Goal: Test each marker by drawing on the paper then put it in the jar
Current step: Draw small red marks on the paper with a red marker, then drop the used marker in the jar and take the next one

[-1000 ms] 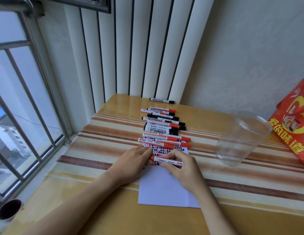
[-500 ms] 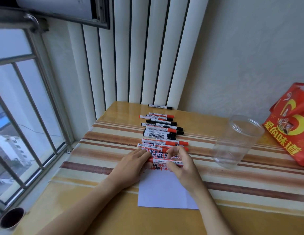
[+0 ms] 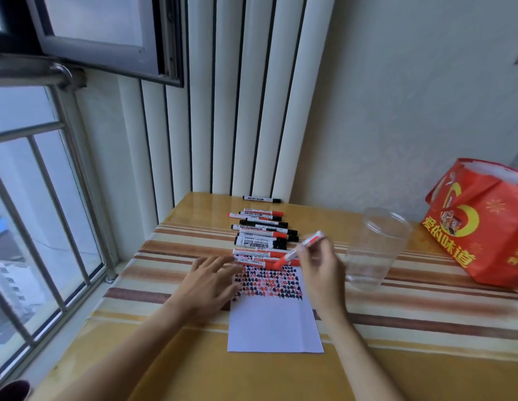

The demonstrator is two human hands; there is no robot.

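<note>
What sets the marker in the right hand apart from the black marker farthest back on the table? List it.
1. The red marker is gripped by the right hand and raised at a slant; the far black marker lies flat on the table, untouched.
2. The red marker has red ends; the far black marker has black ends.
3. The red marker is above the paper; the far black marker lies alone near the wall.
Both have white printed barrels.

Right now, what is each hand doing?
Left hand: open, fingers spread on the paper.
Right hand: holding a red marker.
</note>
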